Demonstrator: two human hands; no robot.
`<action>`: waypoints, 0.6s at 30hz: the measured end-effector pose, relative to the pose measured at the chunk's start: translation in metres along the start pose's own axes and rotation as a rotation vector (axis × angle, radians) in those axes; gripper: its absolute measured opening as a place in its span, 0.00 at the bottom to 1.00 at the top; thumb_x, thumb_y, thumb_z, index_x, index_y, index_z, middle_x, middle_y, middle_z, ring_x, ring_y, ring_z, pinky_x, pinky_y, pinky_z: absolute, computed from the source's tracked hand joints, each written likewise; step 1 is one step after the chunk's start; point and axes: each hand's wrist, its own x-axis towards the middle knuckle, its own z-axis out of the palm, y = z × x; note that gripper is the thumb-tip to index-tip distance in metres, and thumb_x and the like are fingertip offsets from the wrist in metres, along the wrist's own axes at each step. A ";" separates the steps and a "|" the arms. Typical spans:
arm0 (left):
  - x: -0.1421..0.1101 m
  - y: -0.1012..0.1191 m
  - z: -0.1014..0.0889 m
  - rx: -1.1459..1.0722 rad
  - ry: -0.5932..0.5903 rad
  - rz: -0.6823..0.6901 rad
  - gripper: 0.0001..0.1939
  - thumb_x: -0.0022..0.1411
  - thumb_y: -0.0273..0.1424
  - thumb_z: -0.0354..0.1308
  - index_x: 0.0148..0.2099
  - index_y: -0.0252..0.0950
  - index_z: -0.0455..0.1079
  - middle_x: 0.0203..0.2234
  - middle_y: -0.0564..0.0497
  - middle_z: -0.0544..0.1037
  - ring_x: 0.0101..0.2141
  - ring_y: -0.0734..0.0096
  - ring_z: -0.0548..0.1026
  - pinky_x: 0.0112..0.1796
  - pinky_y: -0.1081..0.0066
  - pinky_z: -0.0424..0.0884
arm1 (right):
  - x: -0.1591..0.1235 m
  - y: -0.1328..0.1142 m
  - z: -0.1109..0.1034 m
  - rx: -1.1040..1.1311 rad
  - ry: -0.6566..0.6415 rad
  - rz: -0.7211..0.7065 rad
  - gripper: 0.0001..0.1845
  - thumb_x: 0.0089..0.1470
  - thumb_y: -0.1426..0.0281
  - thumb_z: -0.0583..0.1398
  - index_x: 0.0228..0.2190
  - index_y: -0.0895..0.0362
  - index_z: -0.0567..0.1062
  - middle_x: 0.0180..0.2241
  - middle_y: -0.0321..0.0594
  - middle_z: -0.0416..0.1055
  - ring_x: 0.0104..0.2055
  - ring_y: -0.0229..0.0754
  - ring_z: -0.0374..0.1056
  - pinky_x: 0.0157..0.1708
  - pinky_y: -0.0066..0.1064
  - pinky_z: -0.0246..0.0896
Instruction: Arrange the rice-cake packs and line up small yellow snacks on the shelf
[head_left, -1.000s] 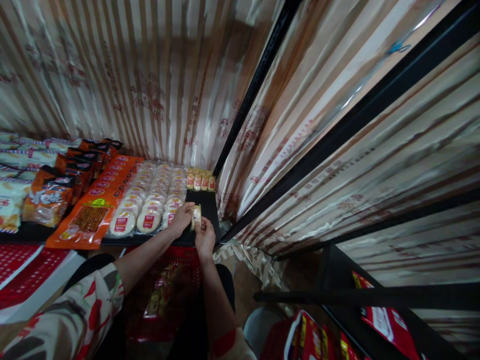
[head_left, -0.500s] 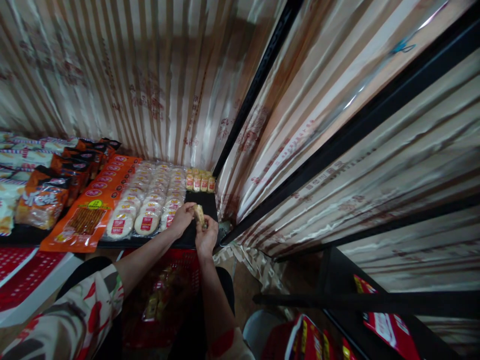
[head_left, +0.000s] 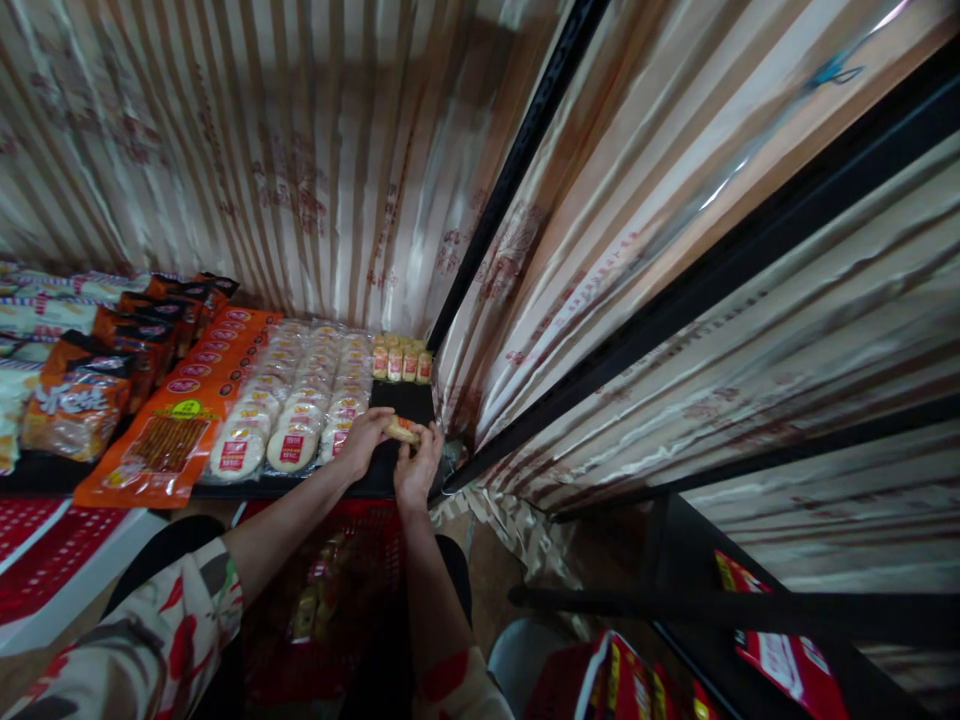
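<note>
Between my two hands is a small wrapped snack (head_left: pixel 402 430), yellowish with a red mark, held level over the black shelf (head_left: pixel 397 393). My left hand (head_left: pixel 366 440) grips its left end and my right hand (head_left: pixel 420 465) pinches its right end. Behind them, at the back corner of the shelf, stand several similar small packs (head_left: pixel 402 362) in rows, with red labels. Just left of my left hand lie rows of round white wrapped crackers (head_left: pixel 293 445), overlapping one another.
An orange bag of stick snacks (head_left: pixel 176 440) lies farther left, beside other snack bags (head_left: pixel 79 395). Below my arms is a red basket (head_left: pixel 360 640) with a few packs inside. Black metal posts (head_left: pixel 517 180) and a striped curtain (head_left: pixel 322 150) border the shelf. Red packages (head_left: pixel 787 650) lie lower right.
The snack has turned from nearly upright to nearly level, and its red mark now shows. My right hand has shifted slightly up and right.
</note>
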 end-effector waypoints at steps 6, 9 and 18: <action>0.004 -0.006 -0.002 0.047 0.048 -0.006 0.15 0.43 0.24 0.56 0.37 0.32 0.72 0.33 0.47 0.78 0.34 0.69 0.75 0.39 0.69 0.71 | 0.005 0.001 0.000 0.079 -0.030 0.067 0.18 0.46 0.80 0.50 0.38 0.58 0.72 0.57 0.51 0.54 0.61 0.47 0.52 0.58 0.41 0.50; 0.005 -0.009 -0.003 0.116 0.046 0.022 0.16 0.44 0.23 0.54 0.39 0.33 0.72 0.36 0.47 0.78 0.36 0.69 0.75 0.40 0.69 0.71 | 0.007 0.004 0.002 0.157 -0.035 0.120 0.20 0.44 0.80 0.49 0.37 0.56 0.73 0.57 0.47 0.57 0.60 0.44 0.54 0.57 0.40 0.53; -0.004 -0.024 -0.002 0.233 0.049 0.064 0.16 0.46 0.22 0.53 0.40 0.33 0.72 0.36 0.47 0.78 0.38 0.67 0.75 0.43 0.67 0.70 | 0.011 0.017 0.020 0.576 -0.020 0.350 0.19 0.47 0.69 0.53 0.43 0.58 0.68 0.49 0.47 0.68 0.52 0.42 0.65 0.52 0.37 0.60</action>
